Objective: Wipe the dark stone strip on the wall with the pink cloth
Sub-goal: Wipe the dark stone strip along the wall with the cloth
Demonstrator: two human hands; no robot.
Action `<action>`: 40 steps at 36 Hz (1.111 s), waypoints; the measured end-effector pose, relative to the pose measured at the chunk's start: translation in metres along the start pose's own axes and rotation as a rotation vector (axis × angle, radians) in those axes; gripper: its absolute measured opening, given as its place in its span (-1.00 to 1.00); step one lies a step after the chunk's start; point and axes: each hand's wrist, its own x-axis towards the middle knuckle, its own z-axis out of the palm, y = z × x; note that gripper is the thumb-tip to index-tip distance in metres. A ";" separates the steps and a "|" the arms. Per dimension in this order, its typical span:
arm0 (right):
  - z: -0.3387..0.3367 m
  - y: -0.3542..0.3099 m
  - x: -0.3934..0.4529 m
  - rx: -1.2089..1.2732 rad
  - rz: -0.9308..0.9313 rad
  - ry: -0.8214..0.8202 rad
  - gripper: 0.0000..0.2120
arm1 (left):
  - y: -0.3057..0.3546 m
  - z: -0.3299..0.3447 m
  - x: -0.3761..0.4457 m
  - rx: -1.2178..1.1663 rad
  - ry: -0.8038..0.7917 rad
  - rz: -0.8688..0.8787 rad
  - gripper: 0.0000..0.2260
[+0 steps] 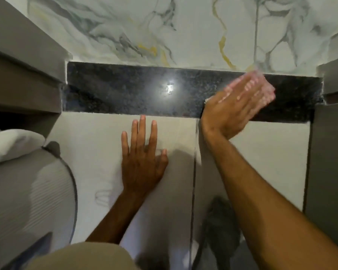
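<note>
The dark stone strip (125,90) runs across the wall between marble tile above and pale tile below, with a bright light reflection near its middle. My right hand (232,108) presses the pink cloth (261,84) flat against the right part of the strip; fingers are straight and blurred by motion. Most of the cloth is hidden under the fingers. My left hand (142,156) lies flat with spread fingers on the pale tile (98,137) just below the strip.
Grey cabinet edges (25,65) jut out at the left, and another grey panel (330,133) stands at the right. A white towel (10,145) and a grey ribbed object (27,191) sit at the lower left. White veined marble (164,30) covers the wall above.
</note>
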 end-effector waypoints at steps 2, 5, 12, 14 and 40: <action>0.009 -0.036 -0.012 0.043 -0.315 -0.014 -0.34 | -0.008 0.000 -0.005 0.028 0.008 -0.064 -0.37; 0.008 -0.047 -0.044 0.143 -0.809 -0.189 -0.33 | -0.023 -0.002 -0.013 0.036 -0.021 -0.152 -0.36; -0.023 0.030 -0.060 0.070 -0.704 -0.249 -0.37 | -0.066 -0.015 -0.026 -0.035 -0.021 -0.255 -0.37; -0.023 0.008 -0.061 0.059 -0.458 -0.155 -0.39 | -0.070 -0.015 -0.026 -0.026 -0.013 -0.303 -0.37; -0.002 -0.161 -0.093 0.176 -0.937 -0.393 -0.31 | -0.074 -0.006 -0.037 0.040 -0.029 -0.430 -0.30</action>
